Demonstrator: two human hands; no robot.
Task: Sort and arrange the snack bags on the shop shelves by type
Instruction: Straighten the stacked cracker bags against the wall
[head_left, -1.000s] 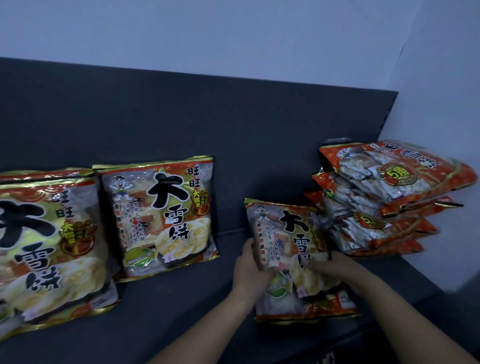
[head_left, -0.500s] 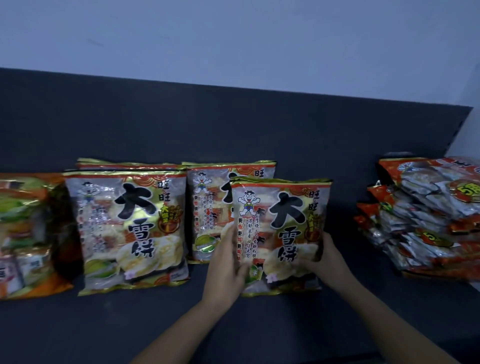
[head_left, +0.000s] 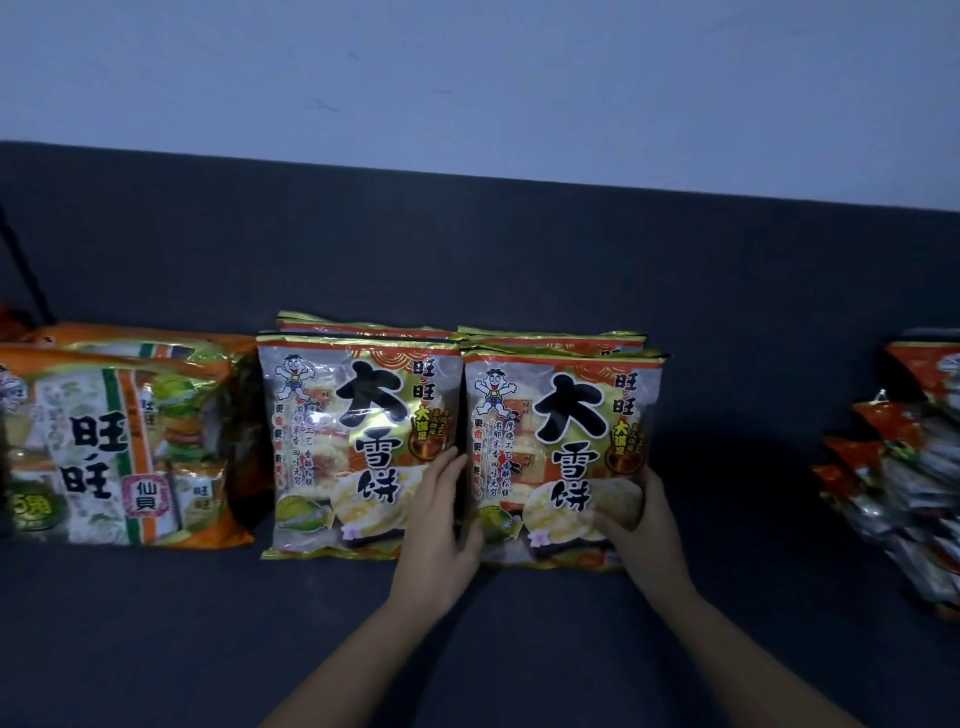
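Observation:
A gold-and-red rice cracker bag (head_left: 563, 447) stands upright on the dark shelf (head_left: 208, 623), in front of a matching bag whose top edge shows behind it. My left hand (head_left: 441, 525) grips its lower left edge and my right hand (head_left: 636, 519) grips its lower right corner. Just to the left stands another upright row of the same bags (head_left: 358, 441), its front bag nearly touching the held one.
Orange-and-green snack bags (head_left: 119, 441) stand at the far left. A slanted stack of red-orange bags (head_left: 904, 478) lies at the right edge. The shelf's dark back panel (head_left: 519, 249) rises behind everything, with bare shelf between the held bag and the right stack.
The bag was carried left from beside the red-orange stack and stood upright in front of the second row bag. Both hands stayed on its lower sides while the view panned left.

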